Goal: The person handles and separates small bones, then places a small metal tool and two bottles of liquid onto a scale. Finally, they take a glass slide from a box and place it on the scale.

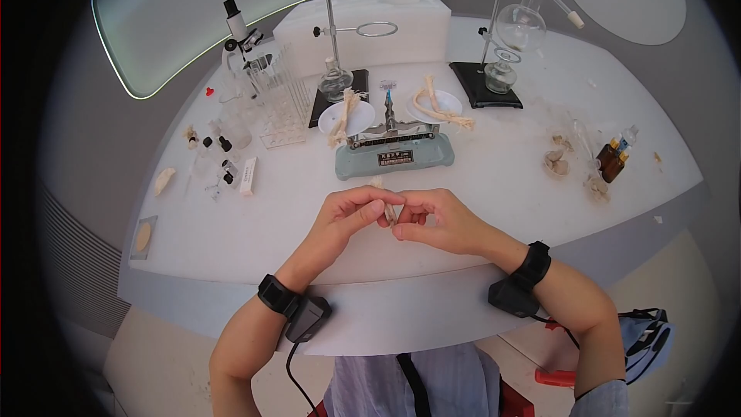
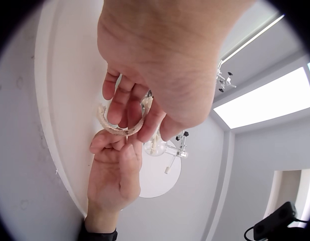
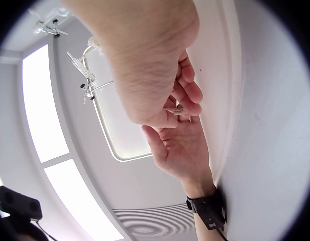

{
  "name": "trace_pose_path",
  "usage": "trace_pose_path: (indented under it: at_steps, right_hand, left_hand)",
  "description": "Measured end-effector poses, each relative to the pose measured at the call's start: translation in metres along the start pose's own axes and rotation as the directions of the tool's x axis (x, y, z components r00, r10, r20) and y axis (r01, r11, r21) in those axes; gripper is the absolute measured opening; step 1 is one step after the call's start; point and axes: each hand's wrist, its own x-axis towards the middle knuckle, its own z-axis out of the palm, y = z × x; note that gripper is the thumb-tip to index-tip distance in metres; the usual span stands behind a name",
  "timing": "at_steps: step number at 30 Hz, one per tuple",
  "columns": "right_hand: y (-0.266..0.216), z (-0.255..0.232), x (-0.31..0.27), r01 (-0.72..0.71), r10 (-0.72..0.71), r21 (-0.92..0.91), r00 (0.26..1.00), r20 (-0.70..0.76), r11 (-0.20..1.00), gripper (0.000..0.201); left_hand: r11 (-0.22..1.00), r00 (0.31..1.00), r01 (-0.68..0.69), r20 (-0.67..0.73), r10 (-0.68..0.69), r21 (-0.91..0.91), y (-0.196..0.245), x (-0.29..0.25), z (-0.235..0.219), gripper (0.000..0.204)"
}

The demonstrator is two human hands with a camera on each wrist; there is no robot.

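A curved, pale dried strip (image 2: pixel 111 129) with a brownish edge, like a piece of dried root, is held between both hands above the front of the table. My left hand (image 1: pixel 345 218) pinches it between thumb and fingers. From the other side my right hand (image 1: pixel 446 222) pinches it too, and the fingertips of the two hands meet around it. In the right wrist view only a short bit of the strip (image 3: pixel 177 110) shows between the fingers. Just beyond the hands stands a green pan balance (image 1: pixel 395 156), with pale dried roots (image 1: pixel 443 106) on its white pans.
Test tubes in a rack (image 1: pixel 285 112), a microscope (image 1: pixel 245 42) and small bottles (image 1: pixel 225 144) stand on the left. Behind are ring stands with flasks (image 1: pixel 500 77). Brown bottles (image 1: pixel 612 162) and dried pieces (image 1: pixel 556 162) lie right. A white box (image 1: pixel 248 176) is left of the balance.
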Motion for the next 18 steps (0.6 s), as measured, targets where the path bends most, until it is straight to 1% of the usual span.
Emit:
trace_pose_path:
  at_steps: [8,14,18]
  right_hand:
    - [0.0006,-0.0002,-0.0002,0.002,-0.001,0.012,1.000,-0.011,1.000,0.027]
    - [0.0047,-0.0007,0.0004,0.009,-0.009,-0.017,1.000,0.007,1.000,0.025]
    - [0.0048,0.0005,0.0002,0.008,-0.008,0.007,1.000,-0.004,1.000,0.026]
  left_hand:
    - [1.000,1.000,-0.006,-0.006,0.006,-0.016,-0.0027,0.0007,-0.0010,0.034]
    - [1.000,1.000,-0.004,-0.001,0.004,0.001,-0.0026,0.0008,-0.0010,0.034]
    - [1.000,1.000,0.000,-0.001,0.000,-0.003,-0.0022,0.0006,-0.0008,0.034]
